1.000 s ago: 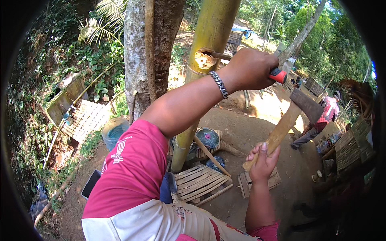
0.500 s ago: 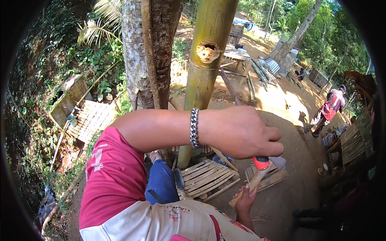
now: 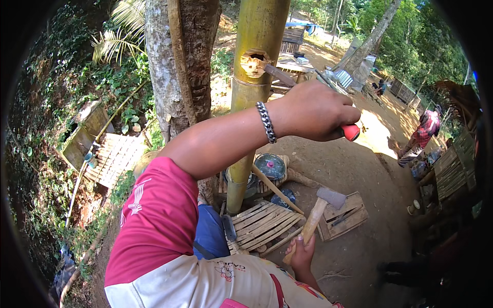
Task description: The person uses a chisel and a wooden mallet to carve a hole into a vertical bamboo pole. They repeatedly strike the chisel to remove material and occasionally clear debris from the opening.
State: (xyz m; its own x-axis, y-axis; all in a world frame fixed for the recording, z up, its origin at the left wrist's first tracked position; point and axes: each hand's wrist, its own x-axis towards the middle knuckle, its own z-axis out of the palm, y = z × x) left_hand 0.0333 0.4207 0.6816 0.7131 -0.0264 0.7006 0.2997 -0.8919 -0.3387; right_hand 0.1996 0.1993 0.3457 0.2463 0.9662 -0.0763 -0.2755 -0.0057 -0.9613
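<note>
A chisel with a red handle (image 3: 351, 132) is in my left hand (image 3: 321, 110), fingers closed round it. Its flat metal blade (image 3: 280, 76) points up-left, and the tip meets the right edge of a hole (image 3: 255, 62) cut in a thick upright bamboo pole (image 3: 245, 113). Pale splintered wood rings the hole. Lower down, my right hand (image 3: 303, 252) is wrapped round the wooden handle of a hatchet (image 3: 331, 198), its grey head upward and apart from the chisel.
A tree trunk (image 3: 177, 66) stands left of the pole. Below are a slatted bamboo platform (image 3: 264, 226), a lidded pot (image 3: 270, 167) and a wooden board (image 3: 343, 218). Another person in a red shirt (image 3: 426, 128) is far right. A leafy slope (image 3: 46, 102) drops at left.
My left hand has tilted and risen, bringing the chisel tip to the hole's edge. The hatchet head, earlier partly hidden behind the chisel handle, now shows fully; the view has shifted slightly.
</note>
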